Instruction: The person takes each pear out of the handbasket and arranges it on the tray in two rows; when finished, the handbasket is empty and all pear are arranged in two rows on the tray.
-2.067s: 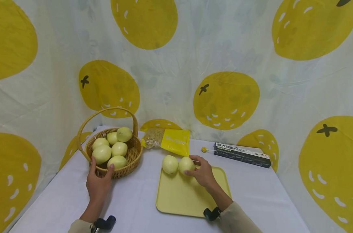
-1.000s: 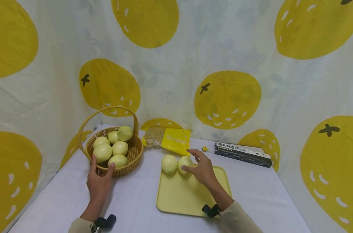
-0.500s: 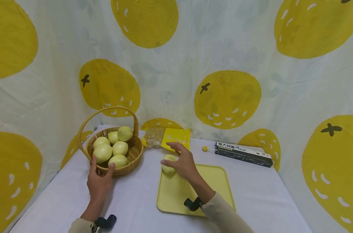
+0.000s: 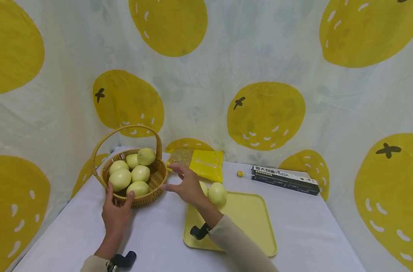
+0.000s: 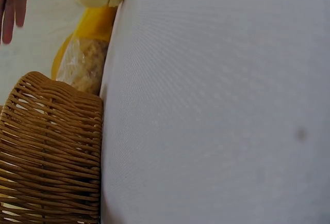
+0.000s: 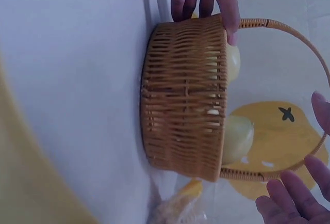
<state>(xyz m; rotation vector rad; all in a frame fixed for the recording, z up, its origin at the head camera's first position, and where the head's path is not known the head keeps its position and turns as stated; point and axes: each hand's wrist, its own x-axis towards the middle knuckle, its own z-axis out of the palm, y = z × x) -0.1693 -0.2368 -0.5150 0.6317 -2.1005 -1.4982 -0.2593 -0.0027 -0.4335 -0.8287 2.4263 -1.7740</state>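
Note:
My left hand (image 4: 116, 217) grips the near rim of the wicker basket (image 4: 155, 194), thumb over the edge, as the right wrist view also shows. Several pale yellow-green fruits (image 4: 119, 179), like small melons, lie in the basket. My right hand (image 4: 189, 189) is beside the basket's right rim, holding nothing, its thumb and fingers spread apart; its fingers (image 6: 289, 198) show near the handle in the right wrist view. Two more such melons sit at the back of the yellow tray (image 4: 244, 223): one (image 4: 217, 193) in plain sight, the other mostly behind my right hand.
A yellow food packet (image 4: 206, 164) with a see-through part lies behind the tray. To the right are a lollipop (image 4: 240, 173) and a black pasta box (image 4: 284, 180). A curtain with fruit prints surrounds the white-covered table.
My right hand has let go of the right melon on the tray and moved left to the basket's right side. The melon stays on the tray. My left hand keeps its place on the basket.

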